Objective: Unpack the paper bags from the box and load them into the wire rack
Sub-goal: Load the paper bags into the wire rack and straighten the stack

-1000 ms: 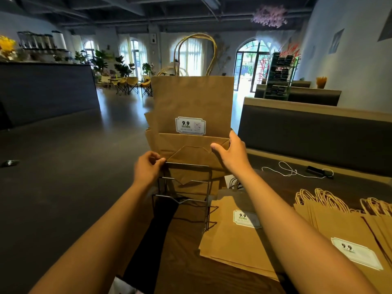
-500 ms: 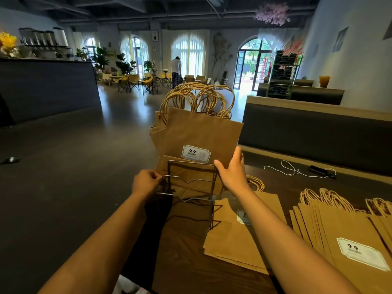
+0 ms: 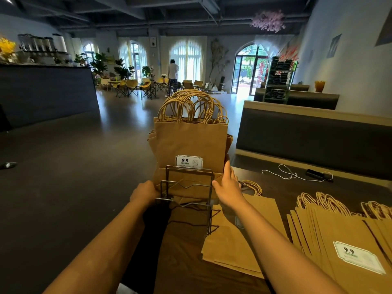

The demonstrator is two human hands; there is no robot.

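A bundle of brown paper bags (image 3: pixel 191 141) with twisted handles and a white 9.9 label stands upright in the far slot of the wire rack (image 3: pixel 186 187) on the dark table. My left hand (image 3: pixel 144 193) is against the left side of the bundle at the rack's left edge; its fingers are hidden behind the bags and wire. My right hand (image 3: pixel 228 187) lies flat with straight fingers against the bundle's right edge. The rack's nearer slots hold nothing.
One paper bag (image 3: pixel 244 240) lies flat just right of the rack. A fanned stack of bags (image 3: pixel 343 236) lies at the right. A white cable (image 3: pixel 284 172) and a black device (image 3: pixel 316 174) sit near the bench back. A person stands far off.
The bundle of bags has come down from above the rack and now sits deep in the far slot. Both hands have followed it down and now lie at its sides.
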